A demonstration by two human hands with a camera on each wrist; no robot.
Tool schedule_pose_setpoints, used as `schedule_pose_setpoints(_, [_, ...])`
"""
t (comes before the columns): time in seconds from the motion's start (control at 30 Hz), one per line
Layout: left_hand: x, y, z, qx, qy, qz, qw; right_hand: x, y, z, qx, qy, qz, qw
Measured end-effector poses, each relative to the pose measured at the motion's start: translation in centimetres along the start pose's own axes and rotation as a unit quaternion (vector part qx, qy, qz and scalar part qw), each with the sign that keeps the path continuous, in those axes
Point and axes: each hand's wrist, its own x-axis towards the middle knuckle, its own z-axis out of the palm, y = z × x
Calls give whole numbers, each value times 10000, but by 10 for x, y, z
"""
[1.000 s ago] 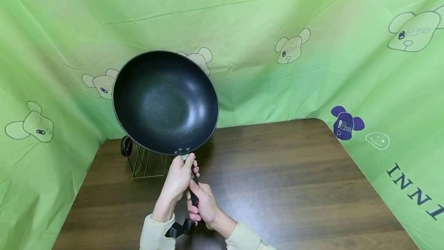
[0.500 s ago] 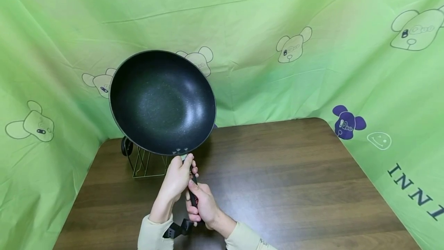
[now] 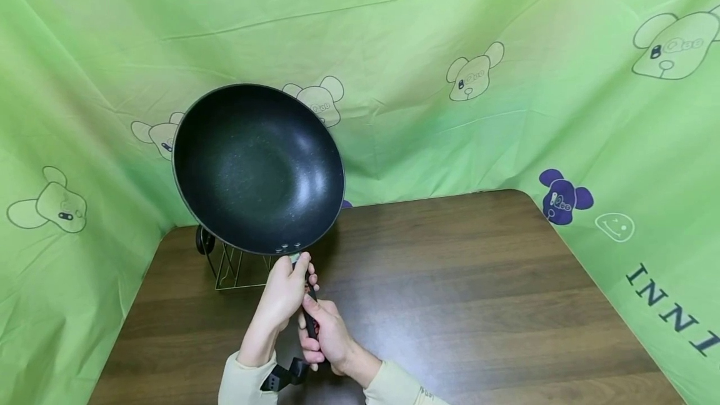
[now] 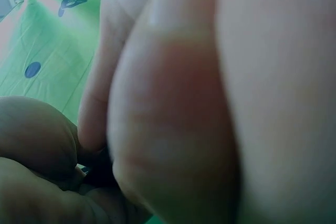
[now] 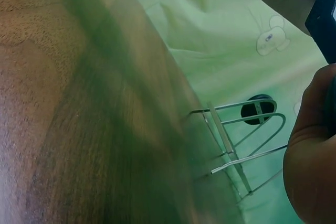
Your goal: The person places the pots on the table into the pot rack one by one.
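Observation:
A large dark wok is held up above the back left of the table, its speckled inner side facing the head camera. My left hand grips its handle close to the rivets, thumb laid along the top. Just below, my right hand holds the lower part of the black handle. Behind and beneath the wok stands a wire rack, partly covered by it in the head view. Curled fingers fill most of the left wrist view. The right wrist view shows the rack more fully.
A black round object is at the rack's left end. The brown wooden table reaches far to the right. Green printed cloth hangs behind and at both sides, close to the table's edges. A black strap device is on the left wrist.
The wok and both hands have shifted slightly to the left, the wok also a touch lower at the end. Both hands keep their hold on the handle. The rack stays in place.

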Motion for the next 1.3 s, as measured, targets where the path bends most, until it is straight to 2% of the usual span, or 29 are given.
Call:
schedule_pose_setpoints(0.3, [-1, 3, -3, 93, 12, 54, 9999, 2, -1, 1, 26, -86, -11, 10000])
schedule_pose_setpoints(0.6, [-12, 6, 0, -56, 110, 2, 9999, -6, -3, 5, 49, -184, 151, 9997])
schedule_pose_setpoints(0.8, [-20, 8, 1, 36, 219, -33, 9997, -13, -5, 7, 55, -214, 267, 9994])
schedule_pose_setpoints(1.0, [-20, 10, 0, 241, 306, -24, 9992, -12, -6, 8, 97, -258, 320, 9991])
schedule_pose_setpoints(1.3, [-21, 11, -1, 315, 313, -12, 9990, -12, -8, 8, 247, -393, 402, 9981])
